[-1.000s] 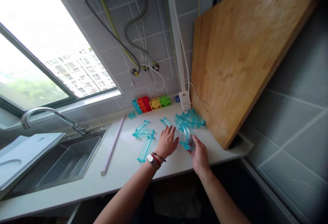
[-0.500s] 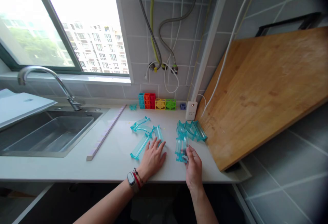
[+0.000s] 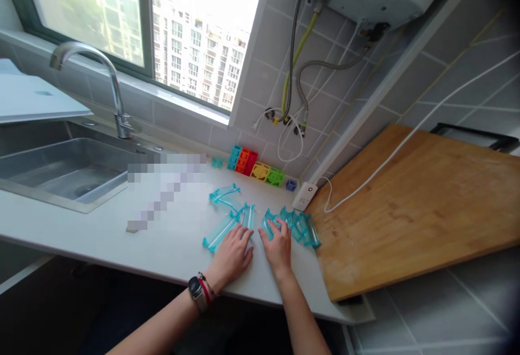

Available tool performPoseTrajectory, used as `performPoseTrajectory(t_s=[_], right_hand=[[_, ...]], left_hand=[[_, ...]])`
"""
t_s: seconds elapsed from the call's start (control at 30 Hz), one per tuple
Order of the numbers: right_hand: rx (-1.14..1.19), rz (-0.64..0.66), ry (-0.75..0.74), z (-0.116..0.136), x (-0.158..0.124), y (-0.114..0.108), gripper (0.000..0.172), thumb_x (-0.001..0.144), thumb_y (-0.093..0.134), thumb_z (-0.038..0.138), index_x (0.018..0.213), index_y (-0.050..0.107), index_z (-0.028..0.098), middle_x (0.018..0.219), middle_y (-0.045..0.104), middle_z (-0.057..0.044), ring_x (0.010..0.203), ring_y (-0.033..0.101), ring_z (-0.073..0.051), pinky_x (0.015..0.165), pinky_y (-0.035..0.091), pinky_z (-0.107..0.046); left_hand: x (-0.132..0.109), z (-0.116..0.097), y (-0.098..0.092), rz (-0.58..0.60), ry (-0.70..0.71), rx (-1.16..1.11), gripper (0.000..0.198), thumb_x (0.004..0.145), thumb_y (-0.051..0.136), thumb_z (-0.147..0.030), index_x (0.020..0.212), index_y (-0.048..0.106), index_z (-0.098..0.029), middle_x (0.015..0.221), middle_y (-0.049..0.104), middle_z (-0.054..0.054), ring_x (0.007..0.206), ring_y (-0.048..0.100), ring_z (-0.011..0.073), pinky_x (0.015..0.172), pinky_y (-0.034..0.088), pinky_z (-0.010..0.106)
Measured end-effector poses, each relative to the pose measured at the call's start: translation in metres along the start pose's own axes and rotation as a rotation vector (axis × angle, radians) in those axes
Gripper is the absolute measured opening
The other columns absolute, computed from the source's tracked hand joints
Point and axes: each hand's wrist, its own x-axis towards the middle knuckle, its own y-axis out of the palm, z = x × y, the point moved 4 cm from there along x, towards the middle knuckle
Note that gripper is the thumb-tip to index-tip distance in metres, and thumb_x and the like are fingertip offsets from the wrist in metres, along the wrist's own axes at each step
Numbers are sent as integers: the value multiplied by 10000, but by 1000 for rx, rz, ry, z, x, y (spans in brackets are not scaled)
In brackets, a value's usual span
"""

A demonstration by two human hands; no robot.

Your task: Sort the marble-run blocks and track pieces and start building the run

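Note:
My left hand (image 3: 231,249) rests low over the white counter, its fingers loosely apart. Its fingertips are beside the near ends of two straight, clear teal track pieces, one upright in view (image 3: 248,215) and one slanting (image 3: 221,231). My right hand (image 3: 278,244) has its thumb and fingers around a curved teal track piece (image 3: 268,218), partly covered by the fingers. Against that piece stands a row of more teal track pieces (image 3: 299,226). Beyond my left hand lies a wavy teal piece (image 3: 225,195).
Colored blocks in red (image 3: 246,161), yellow (image 3: 260,171) and green (image 3: 275,176) line the wall. A white plugged device (image 3: 304,196) and a leaning wooden board (image 3: 390,208) stand right. The sink (image 3: 73,168) is left. A strip (image 3: 162,200) on the counter is pixelated.
My right hand has moved the curved teal piece up beside the row of others. My left hand's fingers have drawn in a little. The camera view has tilted and shifted.

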Motion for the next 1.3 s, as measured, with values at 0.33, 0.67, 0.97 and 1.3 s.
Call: performPoseTrajectory(t_s=[0.33, 0.67, 0.97, 1.3], right_hand=[[90, -8, 38, -9, -14, -8, 327, 985, 529, 384, 1020, 769, 165, 876, 656, -100, 752, 599, -222, 773, 497, -358], [253, 18, 164, -20, 1, 7, 542, 921, 552, 605, 1066, 781, 136, 926, 751, -152, 790, 666, -256, 786, 523, -369], [234, 33, 203, -23, 9, 15, 582, 906, 529, 554, 1194, 754, 101, 819, 753, -138, 739, 667, -272, 735, 514, -361], [389, 82, 158, -10, -7, 2, 469, 941, 510, 470, 1185, 722, 131, 771, 688, -64, 655, 602, -209, 663, 497, -324]], left_hand=[[1, -1, -2, 11, -9, -27, 375, 928, 566, -232, 1302, 577, -231, 1329, 607, 131, 1280, 549, 324, 1102, 434, 513], [1, -4, -8, -21, -11, -71, 275, 942, 553, -232, 1210, 614, -243, 1230, 648, 103, 1180, 607, 292, 1048, 478, 470], [-2, -1, -7, -54, -13, -152, 263, 929, 556, -208, 1175, 640, -253, 1220, 674, 94, 1185, 635, 276, 1056, 506, 443], [-1, -2, -8, -46, -36, -260, 260, 958, 473, -164, 1131, 646, -253, 1174, 706, 83, 1151, 683, 245, 1019, 549, 384]])
